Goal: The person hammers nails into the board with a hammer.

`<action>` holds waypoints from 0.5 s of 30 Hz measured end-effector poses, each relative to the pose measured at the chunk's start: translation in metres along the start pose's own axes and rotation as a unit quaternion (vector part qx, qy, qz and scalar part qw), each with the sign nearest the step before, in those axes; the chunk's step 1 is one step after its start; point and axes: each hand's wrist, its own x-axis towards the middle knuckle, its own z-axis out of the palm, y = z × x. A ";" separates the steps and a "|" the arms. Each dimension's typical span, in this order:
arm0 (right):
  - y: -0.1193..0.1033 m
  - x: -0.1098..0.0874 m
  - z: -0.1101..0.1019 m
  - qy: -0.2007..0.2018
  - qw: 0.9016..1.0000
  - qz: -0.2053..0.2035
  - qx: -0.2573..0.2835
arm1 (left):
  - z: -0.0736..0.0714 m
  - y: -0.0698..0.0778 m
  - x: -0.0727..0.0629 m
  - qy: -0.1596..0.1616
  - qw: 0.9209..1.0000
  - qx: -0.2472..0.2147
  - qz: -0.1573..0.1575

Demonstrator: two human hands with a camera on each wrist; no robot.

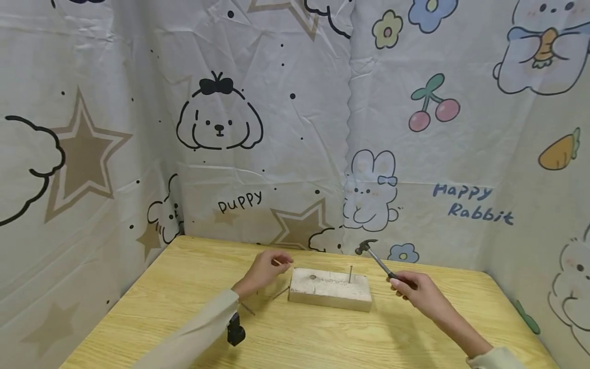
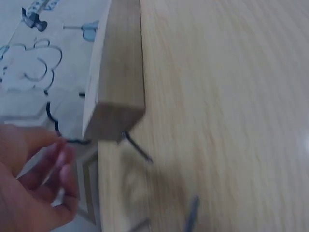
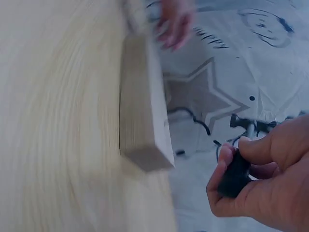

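Note:
A pale wooden block lies on the table, with a nail standing upright from its top near the right end. To the right of the block, my right hand grips a claw hammer by its black handle, the head raised and pointing up and left. My left hand hovers by the block's left end, fingers loosely curled and nothing visible between them. Beside that end lie loose nails, one close against the block and another farther off.
The yellow wood-grain table backs onto a printed cloth with cartoon animals and stars, which also hangs along both sides. A small black device shows beneath the left sleeve.

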 end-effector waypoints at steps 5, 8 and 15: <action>0.006 0.005 -0.002 -0.128 0.951 0.072 0.272 | -0.010 -0.003 -0.015 -0.089 0.995 0.036 -0.032; 0.011 0.005 0.000 -0.190 0.907 0.073 0.368 | -0.009 -0.003 -0.020 -0.116 0.990 0.062 -0.054; 0.016 0.001 0.012 -0.268 0.882 0.053 0.384 | 0.004 0.001 -0.020 -0.100 0.987 0.099 -0.077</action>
